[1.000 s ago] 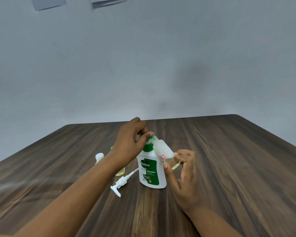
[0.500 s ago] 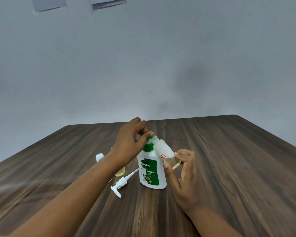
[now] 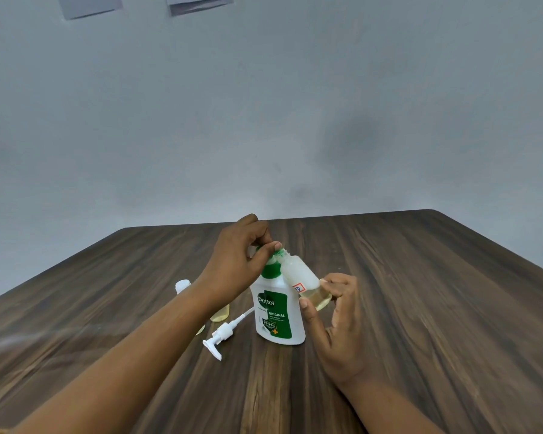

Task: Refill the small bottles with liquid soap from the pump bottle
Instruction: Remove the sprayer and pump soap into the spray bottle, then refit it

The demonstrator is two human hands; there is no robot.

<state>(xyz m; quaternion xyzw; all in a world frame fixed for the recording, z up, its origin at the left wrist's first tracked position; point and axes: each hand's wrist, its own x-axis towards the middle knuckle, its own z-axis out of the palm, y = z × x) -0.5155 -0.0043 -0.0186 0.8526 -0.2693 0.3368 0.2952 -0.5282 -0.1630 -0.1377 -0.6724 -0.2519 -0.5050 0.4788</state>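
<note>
White-and-green plastic pump bottle (image 3: 278,314): upright on wooden surface (image 3: 420,308).
Left hand (image 3: 235,270): grips its neck.
Right hand (image 3: 339,321): pinches tilted small translucent bottle (image 3: 301,277), mouth at neck.

One view only is supplied — worn at the head, wide-angle, pointed forward and slightly down over the table (image 3: 420,308) toward the grey wall (image 3: 264,120). The left hand (image 3: 235,264) and right hand (image 3: 339,324) are seen near, at centre.

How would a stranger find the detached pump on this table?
Start at the white and green Dettol bottle on the wooden table. Just left of it lies the white pump, flat on the wood. Unlike the small bottles nearby, it has a thin tube and spout.
</note>
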